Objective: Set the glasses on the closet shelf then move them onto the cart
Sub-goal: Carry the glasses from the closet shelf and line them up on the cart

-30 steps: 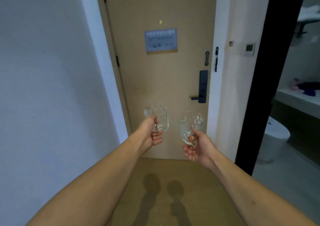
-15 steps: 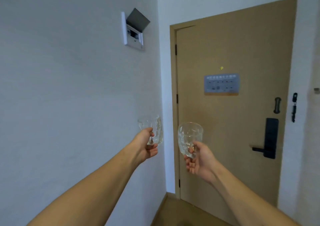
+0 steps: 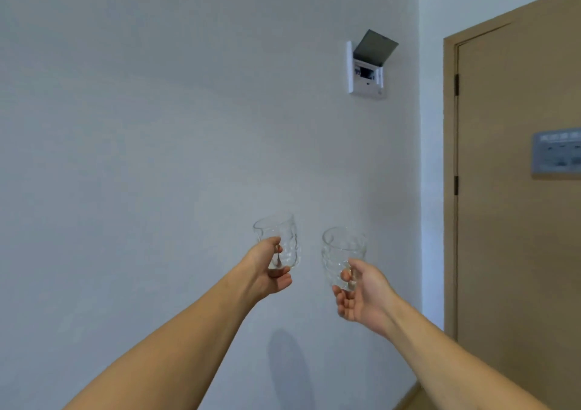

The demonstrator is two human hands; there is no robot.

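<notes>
Two clear, dimpled drinking glasses are held up in front of a plain white wall. My left hand [image 3: 267,271] grips the left glass [image 3: 281,236] near its base, thumb on the near side. My right hand [image 3: 361,296] holds the right glass [image 3: 343,249] low down, fingers curled round its bottom. Both glasses stand roughly upright and a short gap separates them. No closet shelf or cart is in view.
A white wall panel [image 3: 366,77] with a raised grey flap hangs high on the wall. A tan wooden door [image 3: 518,189] with a grey notice plate [image 3: 556,154] fills the right side. A strip of floor shows at the bottom right.
The view has swung left and upward, from the door and floor to the white wall. Both hands keep their glasses, held at about the same spacing.
</notes>
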